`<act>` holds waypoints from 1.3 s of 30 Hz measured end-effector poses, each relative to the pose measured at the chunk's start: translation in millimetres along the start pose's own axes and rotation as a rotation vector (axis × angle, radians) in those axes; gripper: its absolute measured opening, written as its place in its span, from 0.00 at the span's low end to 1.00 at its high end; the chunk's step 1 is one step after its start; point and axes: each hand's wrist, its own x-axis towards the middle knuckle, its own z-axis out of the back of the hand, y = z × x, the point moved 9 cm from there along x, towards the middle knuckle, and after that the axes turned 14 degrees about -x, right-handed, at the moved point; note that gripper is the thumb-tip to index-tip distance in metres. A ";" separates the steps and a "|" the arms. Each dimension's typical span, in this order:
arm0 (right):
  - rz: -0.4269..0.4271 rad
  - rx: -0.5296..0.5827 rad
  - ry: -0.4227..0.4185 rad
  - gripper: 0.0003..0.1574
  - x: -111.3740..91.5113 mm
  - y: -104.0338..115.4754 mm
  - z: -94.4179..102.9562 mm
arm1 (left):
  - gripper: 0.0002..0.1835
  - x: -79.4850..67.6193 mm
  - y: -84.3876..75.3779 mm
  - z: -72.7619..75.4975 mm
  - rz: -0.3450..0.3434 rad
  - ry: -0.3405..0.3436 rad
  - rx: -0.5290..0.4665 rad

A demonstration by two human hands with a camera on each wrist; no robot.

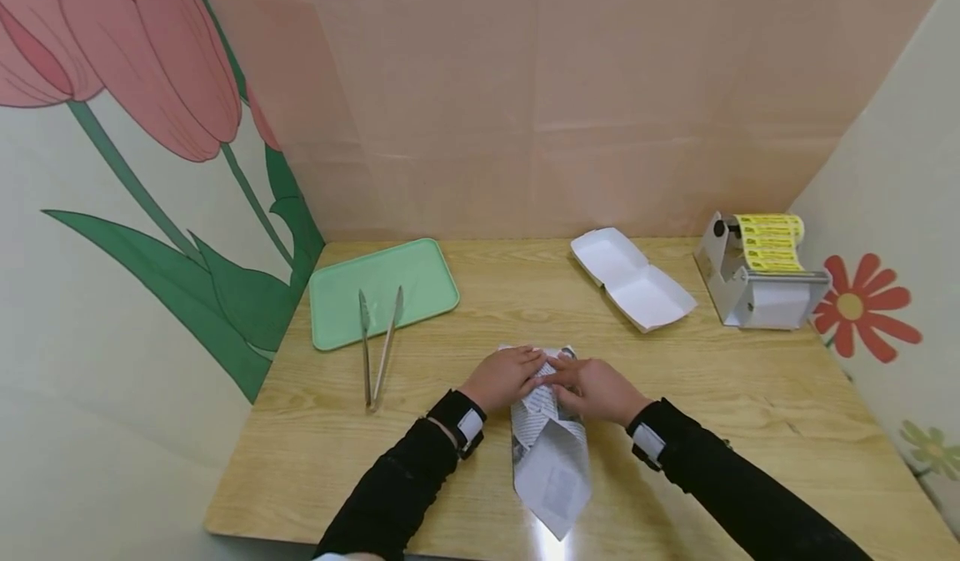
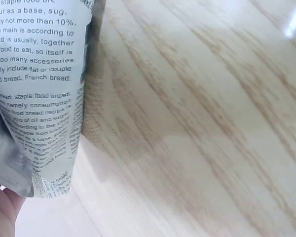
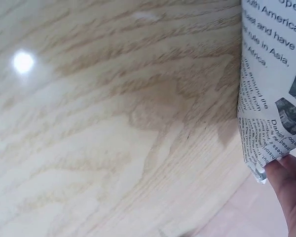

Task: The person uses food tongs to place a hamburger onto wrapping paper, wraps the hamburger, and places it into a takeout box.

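A long packet of newsprint-patterned food wrapping paper [image 1: 555, 469] lies at the front middle of the table, its pointed loose end towards me. Whatever it may enclose is hidden. My left hand [image 1: 506, 378] rests over the far part from the left, fingers laid out on the paper. From the other side my right hand [image 1: 596, 388] pinches the folded paper near the same end. Printed text covers the paper [image 2: 39, 98] in the left wrist view. In the right wrist view, fingers [image 3: 286, 185] bear on the end of the wrapping paper [image 3: 266, 94].
Metal tongs [image 1: 387, 353] lean on a green tray [image 1: 427, 273] at the back left. Behind the packet, to the right, lies an opened white food box [image 1: 652, 294]. A label dispenser [image 1: 772, 286] with a yellow roll stands by the right wall.
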 end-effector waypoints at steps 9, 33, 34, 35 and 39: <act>-0.322 0.189 -0.041 0.14 -2.1 -34.6 -4.3 | 0.26 1.4 1.1 0.3 0.020 -0.002 -0.006; -0.800 0.518 0.127 0.14 7.5 -102.2 -39.4 | 0.24 -1.9 -1.8 3.1 0.013 -0.010 -0.010; -0.830 0.569 0.114 0.14 6.3 -102.8 -40.6 | 0.24 -2.0 -1.8 3.0 0.010 -0.016 -0.008; -0.867 0.619 0.099 0.15 4.5 -103.8 -42.0 | 0.24 -2.0 -1.9 3.3 0.008 -0.022 -0.010; -0.973 0.781 0.058 0.18 -2.5 -105.1 -48.4 | 0.24 -1.9 -1.4 2.8 0.015 -0.021 -0.030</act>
